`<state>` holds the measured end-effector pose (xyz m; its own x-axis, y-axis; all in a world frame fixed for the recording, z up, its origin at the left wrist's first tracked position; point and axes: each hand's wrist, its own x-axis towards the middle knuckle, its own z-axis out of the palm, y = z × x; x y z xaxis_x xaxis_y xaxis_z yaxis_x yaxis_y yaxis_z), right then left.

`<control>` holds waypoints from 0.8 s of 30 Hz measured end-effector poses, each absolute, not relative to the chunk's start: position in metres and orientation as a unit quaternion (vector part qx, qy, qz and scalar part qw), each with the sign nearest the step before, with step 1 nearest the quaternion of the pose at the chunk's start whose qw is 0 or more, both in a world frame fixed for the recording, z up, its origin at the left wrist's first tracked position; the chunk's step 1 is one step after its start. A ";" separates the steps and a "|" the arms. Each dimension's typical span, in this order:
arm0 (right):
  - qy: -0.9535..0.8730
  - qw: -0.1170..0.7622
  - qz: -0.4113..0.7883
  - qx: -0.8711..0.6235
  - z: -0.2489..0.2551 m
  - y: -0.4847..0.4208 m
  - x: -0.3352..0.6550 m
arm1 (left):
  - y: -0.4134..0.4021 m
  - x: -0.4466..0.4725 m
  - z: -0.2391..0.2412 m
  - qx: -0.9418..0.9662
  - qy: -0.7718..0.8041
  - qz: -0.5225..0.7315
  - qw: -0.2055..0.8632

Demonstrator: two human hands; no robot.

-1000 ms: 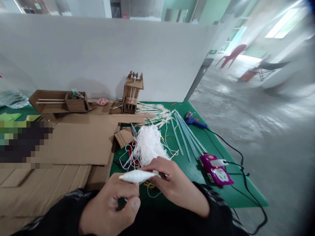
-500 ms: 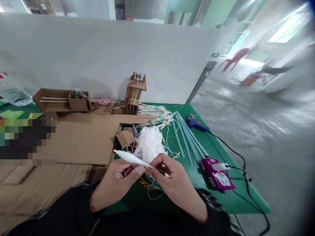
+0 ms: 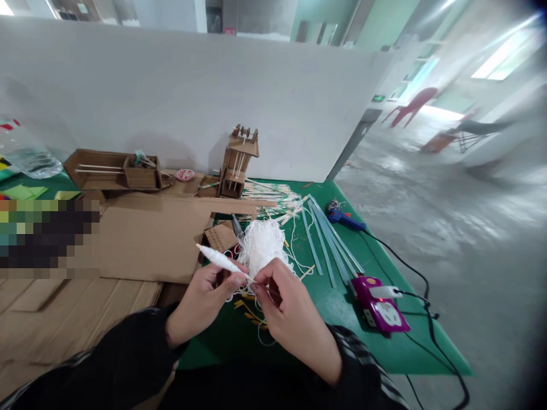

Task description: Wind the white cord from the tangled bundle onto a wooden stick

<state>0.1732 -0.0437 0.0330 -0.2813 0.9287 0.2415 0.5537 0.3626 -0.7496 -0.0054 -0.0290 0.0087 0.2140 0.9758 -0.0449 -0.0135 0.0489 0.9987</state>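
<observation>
My left hand [image 3: 204, 299] pinches a thin stick wound with white thread, a spindle [image 3: 219, 259] that points up and to the left. My right hand [image 3: 285, 307] is closed in a pinch on the stick's other end, just right of the left fingers. Both hands hover over the green table [image 3: 384, 347], right in front of a loose tangle of white string [image 3: 261, 244]. Red-handled scissors [image 3: 235, 228] lie partly hidden under the tangle.
Flat cardboard sheets [image 3: 145, 239] cover the table's left. A small cardboard tower [image 3: 237, 162] and an open cardboard box [image 3: 115, 171] stand by the white wall. Clear glue sticks [image 3: 329, 239], a blue glue gun [image 3: 342, 216] and a purple power strip [image 3: 380, 304] with black cables lie at the right.
Both hands moved away from me and higher in view, closer to the string tangle. The spindle turned from nearly level to pointing up-left.
</observation>
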 end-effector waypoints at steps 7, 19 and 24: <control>-0.774 0.326 0.275 -0.467 0.031 -0.042 0.171 | -0.028 -0.009 0.013 0.522 0.407 0.448 0.601; -0.781 0.319 0.266 -0.467 0.040 -0.042 0.172 | -0.026 -0.016 0.008 0.577 0.434 0.433 0.540; -0.760 0.305 0.309 -0.483 0.040 -0.043 0.170 | -0.028 -0.017 0.009 0.569 0.447 0.443 0.529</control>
<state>0.1704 -0.0425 0.0400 -0.3469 0.9234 0.1644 0.5463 0.3414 -0.7648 -0.0174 -0.0277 0.0090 0.2074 0.9778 0.0301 0.0405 -0.0393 0.9984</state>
